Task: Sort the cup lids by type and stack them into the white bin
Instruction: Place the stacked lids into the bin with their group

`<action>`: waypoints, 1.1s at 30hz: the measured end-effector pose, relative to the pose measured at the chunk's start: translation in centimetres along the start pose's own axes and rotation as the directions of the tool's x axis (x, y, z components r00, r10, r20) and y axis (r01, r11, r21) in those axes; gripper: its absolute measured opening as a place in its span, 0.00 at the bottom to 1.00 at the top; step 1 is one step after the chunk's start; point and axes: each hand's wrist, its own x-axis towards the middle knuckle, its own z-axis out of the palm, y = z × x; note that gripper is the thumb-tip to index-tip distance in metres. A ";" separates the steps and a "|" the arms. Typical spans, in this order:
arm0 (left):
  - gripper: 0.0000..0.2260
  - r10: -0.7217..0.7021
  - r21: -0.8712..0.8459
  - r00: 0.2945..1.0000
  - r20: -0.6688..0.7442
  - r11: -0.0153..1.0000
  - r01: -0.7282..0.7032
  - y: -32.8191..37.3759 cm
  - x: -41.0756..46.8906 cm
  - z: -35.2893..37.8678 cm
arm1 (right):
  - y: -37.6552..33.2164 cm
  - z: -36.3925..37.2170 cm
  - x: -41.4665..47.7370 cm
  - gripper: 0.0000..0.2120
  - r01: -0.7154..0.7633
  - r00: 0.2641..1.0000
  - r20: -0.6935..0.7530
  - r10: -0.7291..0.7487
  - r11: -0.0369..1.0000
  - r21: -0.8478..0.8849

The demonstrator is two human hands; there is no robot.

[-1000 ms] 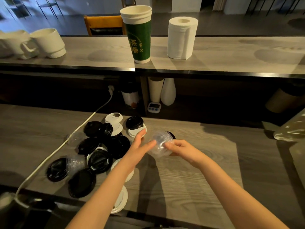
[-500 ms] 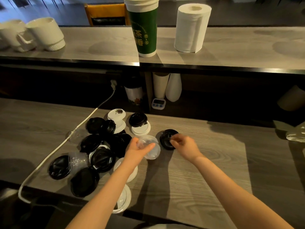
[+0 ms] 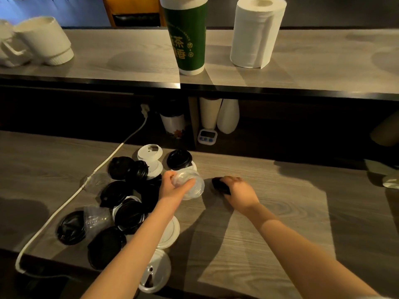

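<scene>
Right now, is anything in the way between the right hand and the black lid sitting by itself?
Nothing visible. The right hand touches the black lid, fingers curled over it. The left hand holds a clear lid beside them, not between.

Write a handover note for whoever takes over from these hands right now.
Left hand holds a clear dome lid.
Right hand grips a lone black lid lying on the counter.
A mixed pile of lids, black, white and clear, lies unsorted to the left.
The white bin is not in view; nothing shows as stacked.
Left to do: sort and stack everything.
</scene>
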 end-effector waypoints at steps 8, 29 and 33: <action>0.16 0.118 -0.076 0.989 0.092 0.991 -0.112 1.2 -1.7 1.1 | 0.6 -4.8 -3.8 0.18 -0.087 0.951 -0.124 0.283 0.633 0.769; 0.21 0.438 -0.086 0.760 0.480 0.886 -0.456 10.1 -16.1 23.6 | 20.5 -19.4 -26.6 0.19 0.053 0.749 -0.427 0.507 0.597 0.801; 0.28 0.420 -0.093 0.760 0.496 0.896 -0.434 11.1 -19.4 29.6 | 27.2 -21.6 -30.2 0.19 0.029 0.735 -0.407 0.542 0.574 0.818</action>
